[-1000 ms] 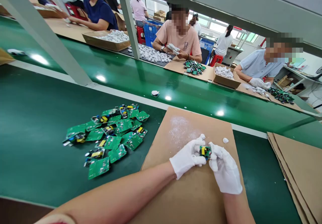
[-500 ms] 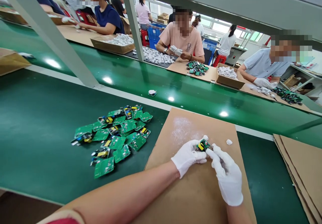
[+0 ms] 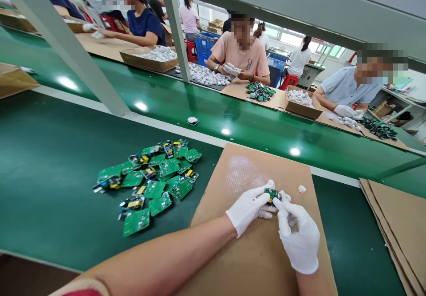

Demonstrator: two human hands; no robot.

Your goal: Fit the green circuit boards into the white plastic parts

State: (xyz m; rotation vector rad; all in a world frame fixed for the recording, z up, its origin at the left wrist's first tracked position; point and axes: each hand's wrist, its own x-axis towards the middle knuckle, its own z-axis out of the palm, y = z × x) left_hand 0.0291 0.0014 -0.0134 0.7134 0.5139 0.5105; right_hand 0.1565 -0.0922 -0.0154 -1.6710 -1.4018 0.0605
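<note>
Both my hands wear white gloves and meet above a cardboard sheet (image 3: 253,247). A small green circuit board (image 3: 271,193) with a yellow-wrapped part is between them. My left hand (image 3: 251,207) grips its left side, thumb on top and fingers beneath. From the right, my right hand (image 3: 297,227) has its fingertips closed on the board's right edge; some of the board is hidden behind them. Just right of the hands lies a small white lump (image 3: 301,189) on the cardboard. To the left, a loose pile of similar circuit boards (image 3: 161,203) lies on the dark green bench.
Beyond the cardboard runs a green conveyor belt (image 3: 159,120) carrying a board topped with white (image 3: 192,120). A slanted grey post (image 3: 80,61) rises at left, an overhead beam (image 3: 299,12) crosses above. Stacked cardboard (image 3: 396,225) lies at right. Co-workers sit across the belt.
The circuit board has turned in my hands, showing more of its green face. My right fingers have closed in on it. The white-topped board on the belt has moved left.
</note>
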